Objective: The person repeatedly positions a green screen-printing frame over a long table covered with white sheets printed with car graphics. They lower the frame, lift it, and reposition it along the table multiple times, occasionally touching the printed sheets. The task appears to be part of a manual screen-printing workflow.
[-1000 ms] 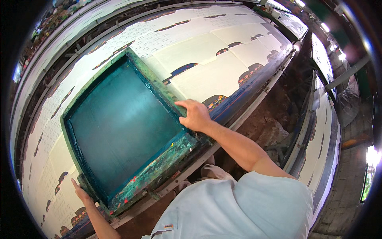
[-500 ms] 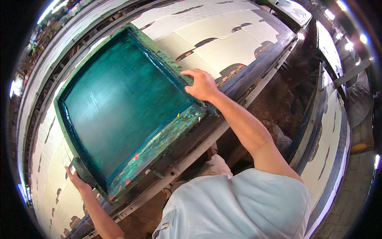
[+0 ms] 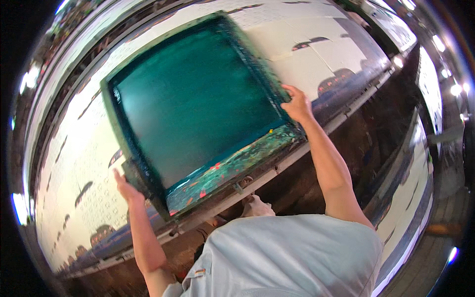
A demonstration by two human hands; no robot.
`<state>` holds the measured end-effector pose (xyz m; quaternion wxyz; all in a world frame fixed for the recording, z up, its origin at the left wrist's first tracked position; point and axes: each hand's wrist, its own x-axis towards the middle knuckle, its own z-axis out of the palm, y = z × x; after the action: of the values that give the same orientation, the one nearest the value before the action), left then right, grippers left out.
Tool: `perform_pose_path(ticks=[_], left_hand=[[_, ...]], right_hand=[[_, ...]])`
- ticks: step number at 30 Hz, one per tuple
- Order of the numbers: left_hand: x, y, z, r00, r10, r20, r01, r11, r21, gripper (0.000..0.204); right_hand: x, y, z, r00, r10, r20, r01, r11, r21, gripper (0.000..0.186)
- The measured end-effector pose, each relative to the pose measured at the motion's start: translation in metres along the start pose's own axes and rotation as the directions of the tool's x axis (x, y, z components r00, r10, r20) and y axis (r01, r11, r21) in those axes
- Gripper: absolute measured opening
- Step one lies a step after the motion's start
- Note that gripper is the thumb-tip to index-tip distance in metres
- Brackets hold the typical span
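A large framed screen with a dark teal surface and a paint-spattered border lies at a tilt over the printed white pieces on the long table. My left hand holds the frame's outer left side near its lower corner, fingers pointing up along it and partly hidden. My right hand grips the right side near the lower corner, thumb toward the inner edge. Both forearms reach in from below. The pale pieces beside the frame carry dark curved printed shapes with small coloured motifs.
A metal rail runs along the table's near edge, above a dark gap where part of my leg shows. A second table with white pieces stands to the right. Another long table runs behind at upper left. Ceiling lights glare at the right.
The screen frame and both hands have moved right along the table relative to the printed pieces, uncovering more pieces on the left. My view has shifted too, and the latest picture is blurred.
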<state>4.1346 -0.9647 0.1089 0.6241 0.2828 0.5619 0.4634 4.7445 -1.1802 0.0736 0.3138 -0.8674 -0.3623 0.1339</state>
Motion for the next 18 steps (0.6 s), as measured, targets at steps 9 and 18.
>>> perform_pose_path(ticks=[9, 18], left_hand=[[-0.001, -0.048, 0.050, 0.904, 0.364, -0.223, -0.325, 0.925, 0.195, 0.062], [-0.011, -0.059, 0.037, 0.870, 0.425, -0.251, -0.303, 0.861, 0.408, 0.080]], right_hand=[[0.055, 0.091, -0.013, 0.990, -0.140, 0.019, 0.138, 0.985, 0.104, 0.085], [0.062, 0.089, -0.007, 0.992, -0.111, 0.059, 0.090, 0.953, 0.288, 0.086]])
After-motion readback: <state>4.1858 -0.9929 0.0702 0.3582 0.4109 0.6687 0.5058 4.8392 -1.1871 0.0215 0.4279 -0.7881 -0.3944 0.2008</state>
